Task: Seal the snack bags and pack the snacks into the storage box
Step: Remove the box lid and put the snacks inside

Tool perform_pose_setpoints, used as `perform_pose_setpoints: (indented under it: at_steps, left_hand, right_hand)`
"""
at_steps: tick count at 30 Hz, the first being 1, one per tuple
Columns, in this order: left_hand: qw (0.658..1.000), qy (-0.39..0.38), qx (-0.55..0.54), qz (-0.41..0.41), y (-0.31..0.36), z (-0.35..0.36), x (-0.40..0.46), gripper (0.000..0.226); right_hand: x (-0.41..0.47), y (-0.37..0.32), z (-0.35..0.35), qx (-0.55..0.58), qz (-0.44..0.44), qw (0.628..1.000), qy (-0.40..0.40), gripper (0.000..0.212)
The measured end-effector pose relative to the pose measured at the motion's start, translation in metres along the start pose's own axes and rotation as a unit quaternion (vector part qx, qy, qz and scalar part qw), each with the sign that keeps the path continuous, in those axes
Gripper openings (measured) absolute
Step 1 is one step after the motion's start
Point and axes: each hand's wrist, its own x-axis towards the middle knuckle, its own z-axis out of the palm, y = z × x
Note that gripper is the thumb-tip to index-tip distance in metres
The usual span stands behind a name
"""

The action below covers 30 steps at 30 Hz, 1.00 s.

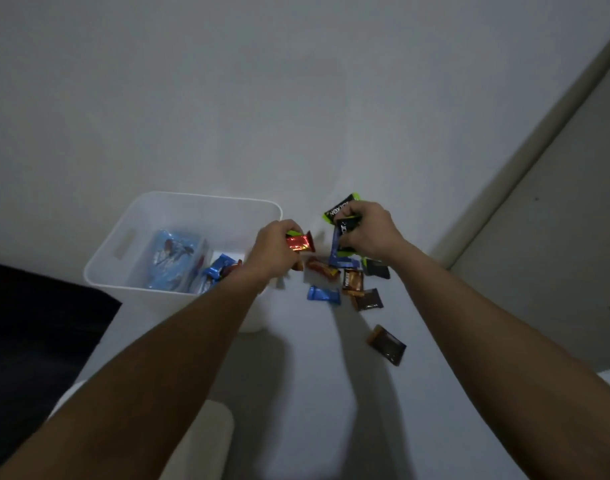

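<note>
From the head view, the white plastic storage box [137, 244] stands on the pale counter [296, 375], holding a clear bag with blue print [173, 258] and small blue wrapped snacks [218, 268]; the left hand [276, 251] pinches a red foil snack [299, 242] beside the box's rim; the right hand [369, 230] grips black-and-green snack packets [341, 211]; loose blue and brown wrapped snacks [352, 289] lie just right of the box.

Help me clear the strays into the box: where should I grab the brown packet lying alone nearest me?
Pinch the brown packet across its two long edges, coming straight down from above. It lies flat on the white surface, angled, with open space all round, so probably neither side is blocked.
</note>
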Motion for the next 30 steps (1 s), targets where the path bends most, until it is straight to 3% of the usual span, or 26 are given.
perform_pose_setpoints:
  at_steps: [8, 13, 18, 24, 30]
  left_hand:
    - [0.993, 0.036, 0.052, -0.099, -0.071, -0.087, -0.009, 0.041]
    - [0.991, 0.014, 0.002, -0.132, -0.106, -0.103, -0.012, 0.044]
    - [0.987, -0.065, 0.008, -0.146, -0.131, -0.114, -0.012, 0.078]
    - [0.988, -0.004, 0.034, -0.152, -0.132, -0.119, -0.009, 0.057]
    - [0.994, 0.066, -0.02, -0.08, -0.087, -0.093, -0.011, 0.026]
  right_hand:
    - [0.027, -0.082, 0.088, -0.013, -0.027, 0.998, -0.063, 0.041]
    - [0.043, -0.097, 0.143, -0.044, -0.029, 0.995, -0.082, 0.042]
    - [0.049, -0.097, 0.175, -0.088, -0.015, 0.988, -0.128, 0.027]
    - [0.055, -0.091, 0.162, -0.057, 0.013, 0.993, -0.101, 0.025]
    - [0.041, -0.072, 0.106, 0.044, 0.054, 0.996, -0.054, 0.012]
